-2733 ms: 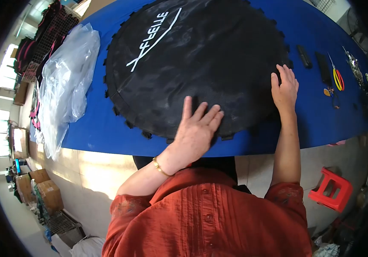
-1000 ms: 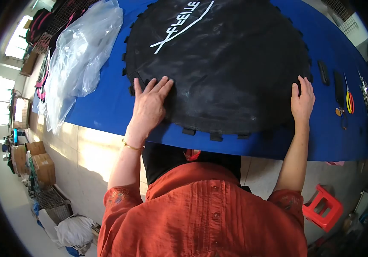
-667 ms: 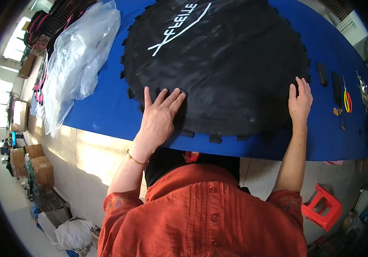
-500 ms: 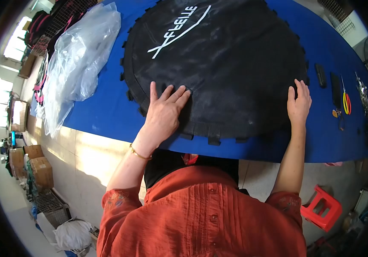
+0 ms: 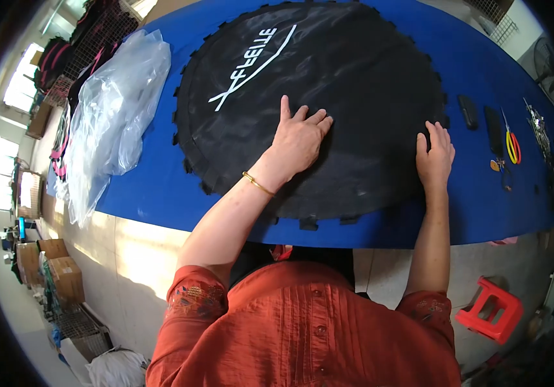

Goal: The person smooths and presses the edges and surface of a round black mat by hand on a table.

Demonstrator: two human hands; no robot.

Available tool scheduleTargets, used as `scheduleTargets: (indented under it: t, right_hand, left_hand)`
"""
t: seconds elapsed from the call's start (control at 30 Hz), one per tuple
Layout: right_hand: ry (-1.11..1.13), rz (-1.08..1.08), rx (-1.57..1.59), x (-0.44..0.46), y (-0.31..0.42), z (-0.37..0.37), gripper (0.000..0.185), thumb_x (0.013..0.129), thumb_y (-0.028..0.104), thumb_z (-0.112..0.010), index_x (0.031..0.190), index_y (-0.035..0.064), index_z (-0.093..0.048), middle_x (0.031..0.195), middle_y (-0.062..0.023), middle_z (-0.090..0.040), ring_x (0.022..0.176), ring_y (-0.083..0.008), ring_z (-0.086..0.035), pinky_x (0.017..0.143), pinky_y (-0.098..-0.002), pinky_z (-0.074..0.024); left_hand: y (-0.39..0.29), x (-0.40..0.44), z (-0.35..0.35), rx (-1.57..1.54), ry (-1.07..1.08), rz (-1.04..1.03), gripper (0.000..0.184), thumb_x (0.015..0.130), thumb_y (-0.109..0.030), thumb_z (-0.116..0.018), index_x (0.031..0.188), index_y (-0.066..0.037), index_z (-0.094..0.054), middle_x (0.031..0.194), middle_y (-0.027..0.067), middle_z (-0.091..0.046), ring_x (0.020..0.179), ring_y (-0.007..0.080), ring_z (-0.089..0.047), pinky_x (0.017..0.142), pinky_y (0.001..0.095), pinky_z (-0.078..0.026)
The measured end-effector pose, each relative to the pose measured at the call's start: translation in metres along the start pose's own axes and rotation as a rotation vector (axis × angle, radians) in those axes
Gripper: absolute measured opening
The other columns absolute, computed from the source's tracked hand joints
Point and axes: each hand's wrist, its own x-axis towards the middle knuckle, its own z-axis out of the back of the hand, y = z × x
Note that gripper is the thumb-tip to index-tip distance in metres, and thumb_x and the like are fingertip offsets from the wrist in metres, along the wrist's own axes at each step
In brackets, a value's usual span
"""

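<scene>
A round black trampoline mat (image 5: 360,84) lies flat on the blue table, with short tabs around its rim and white lettering at the upper left. My left hand (image 5: 302,138) rests palm down on the mat, left of its middle and below the lettering, thumb apart from the fingers. At the mat's right edge, my right hand (image 5: 436,155) lies with its fingers stretched forward and the thumb a little apart. Neither hand grips anything.
Clear plastic sheeting (image 5: 119,97) is heaped on the left of the blue table (image 5: 141,200). To the right lie a dark case (image 5: 467,112), yellow-red handled scissors or pliers (image 5: 514,148) and metal pieces (image 5: 538,122). A red stool (image 5: 493,311) stands on the floor; cardboard boxes (image 5: 64,277) are at left.
My left hand has slid right and forward from the mat's lower-left part toward its middle. My right hand stays by the right edge. The whole view has shifted slightly.
</scene>
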Motion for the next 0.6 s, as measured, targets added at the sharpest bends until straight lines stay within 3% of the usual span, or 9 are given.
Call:
scheduleTargets:
  t: [0.2,0.37,0.6]
  right_hand:
    - [-0.045,0.001,0.017,-0.003,-0.001,-0.002,0.043,0.109,0.034,-0.057,0.145,0.0122,-0.065,0.156,-0.0156,-0.058,0.15,-0.0371,-0.047,0.125,-0.0545,-0.0308]
    - [-0.058,0.02,0.039,-0.004,-0.001,-0.004,0.042,0.107,0.032,-0.061,0.144,0.0111,-0.066,0.156,-0.0172,-0.058,0.15,-0.0388,-0.047,0.124,-0.0559,-0.032]
    - [-0.031,-0.005,0.046,-0.004,0.001,-0.001,0.044,0.108,0.034,-0.058,0.145,0.0114,-0.064,0.158,-0.0168,-0.056,0.152,-0.0378,-0.045,0.127,-0.0551,-0.0284]
  left_hand:
    - [0.007,-0.019,0.002,-0.022,0.0,-0.016,0.057,0.092,-0.007,-0.061,0.15,-0.011,-0.061,0.154,0.0054,-0.06,0.143,0.0337,-0.055,0.126,0.0719,-0.018]
    - [0.022,-0.055,0.012,0.02,0.076,0.122,0.067,0.086,0.001,-0.062,0.152,-0.014,-0.059,0.157,0.0052,-0.059,0.144,0.035,-0.053,0.126,0.0722,-0.018]
    - [0.043,-0.011,-0.006,-0.025,0.029,0.093,0.065,0.089,-0.002,-0.063,0.153,-0.014,-0.058,0.158,0.006,-0.057,0.145,0.0356,-0.053,0.126,0.0728,-0.02]
